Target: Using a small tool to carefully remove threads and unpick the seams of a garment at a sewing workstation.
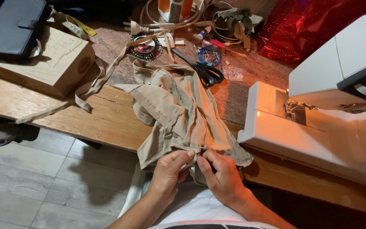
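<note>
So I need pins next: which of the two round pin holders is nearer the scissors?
The blue pin dish, right beside the scissors; the black pin wheel lies farther left.

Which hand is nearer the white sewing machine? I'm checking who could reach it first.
The right hand. It pinches the beige fabric just below and left of the sewing machine base; the left hand grips the same fabric edge one hand farther away.

Both hands (195,171) seemingly pinched, fingers (187,154) together
</note>
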